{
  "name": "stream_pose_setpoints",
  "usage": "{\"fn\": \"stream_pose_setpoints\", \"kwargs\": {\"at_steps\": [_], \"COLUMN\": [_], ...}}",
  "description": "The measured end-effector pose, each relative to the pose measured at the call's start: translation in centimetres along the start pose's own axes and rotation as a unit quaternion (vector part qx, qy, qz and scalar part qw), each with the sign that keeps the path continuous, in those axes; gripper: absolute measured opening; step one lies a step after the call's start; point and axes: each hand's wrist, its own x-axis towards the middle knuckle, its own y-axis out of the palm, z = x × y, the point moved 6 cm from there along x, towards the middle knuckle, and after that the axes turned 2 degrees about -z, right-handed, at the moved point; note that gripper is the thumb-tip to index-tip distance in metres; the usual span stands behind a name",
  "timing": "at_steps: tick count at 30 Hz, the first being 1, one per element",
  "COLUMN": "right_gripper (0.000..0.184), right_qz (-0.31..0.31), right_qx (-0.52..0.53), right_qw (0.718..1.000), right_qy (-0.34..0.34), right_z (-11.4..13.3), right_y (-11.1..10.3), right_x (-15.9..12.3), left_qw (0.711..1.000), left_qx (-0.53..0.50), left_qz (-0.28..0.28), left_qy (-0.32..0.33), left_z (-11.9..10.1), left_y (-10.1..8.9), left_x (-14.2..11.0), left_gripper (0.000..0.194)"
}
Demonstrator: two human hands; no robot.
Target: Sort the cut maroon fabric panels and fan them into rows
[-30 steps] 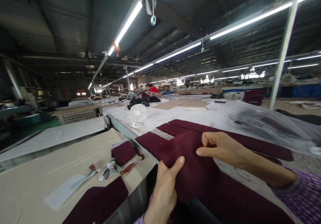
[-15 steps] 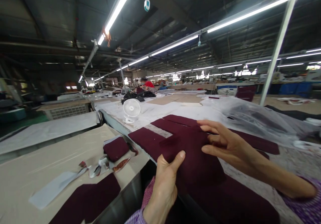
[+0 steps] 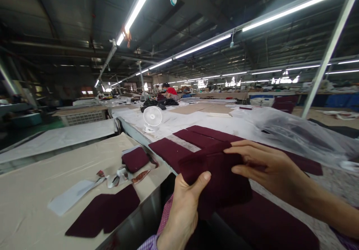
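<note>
Strip lights run above the white-covered table; over its near side our left hand pinches a maroon fabric piece, our right hand bends at its edge, grip unclear; we're apparently folding it, and aligning edges seems called for next

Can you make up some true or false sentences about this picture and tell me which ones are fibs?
1. The left hand holds dark red cloth. True.
2. The fan is black. False: the fan is white.
3. A person in red is in the background. True.
4. The right hand is resting on the fan. False: the right hand is at the dark red cloth.
5. A notched dark red piece lies on the cream surface. True.
</note>
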Motion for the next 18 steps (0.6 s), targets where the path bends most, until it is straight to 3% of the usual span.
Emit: {"fn": "stream_pose_setpoints", "kwargs": {"at_steps": [5, 7, 9, 11, 14, 18], "right_gripper": [0.032, 0.026, 0.024, 0.033, 0.034, 0.034], "right_qz": [-0.021, -0.002, 0.034, 0.087, 0.183, 0.242], "right_qx": [-0.051, 0.001, 0.092, 0.189, 0.295, 0.327], "right_qw": [0.995, 0.999, 0.993, 0.968, 0.916, 0.874], "right_qy": [-0.083, -0.034, 0.062, 0.140, 0.199, 0.267], "right_z": [1.1, 0.9, 0.3, 0.2, 0.5, 0.0], "right_y": [0.4, 0.6, 1.1, 2.1, 4.0, 5.6], "right_x": [-0.4, -0.2, 0.2, 0.3, -0.1, -1.3], "left_qw": [0.998, 0.998, 0.999, 0.999, 0.999, 0.999], "left_qx": [-0.034, -0.034, -0.028, -0.026, -0.032, -0.044], "left_qz": [-0.035, -0.036, -0.030, -0.026, -0.021, -0.008], "left_qy": [-0.025, -0.027, -0.022, -0.015, -0.011, -0.023], "left_z": [0.1, 0.1, 0.0, -0.2, -0.4, -0.2], "left_y": [-0.7, -0.8, -0.8, -0.7, -0.5, -0.5], "left_x": [-0.5, -0.6, -0.6, -0.7, -0.9, -1.2], "left_gripper": [0.047, 0.040, 0.034, 0.032, 0.032, 0.031]}}
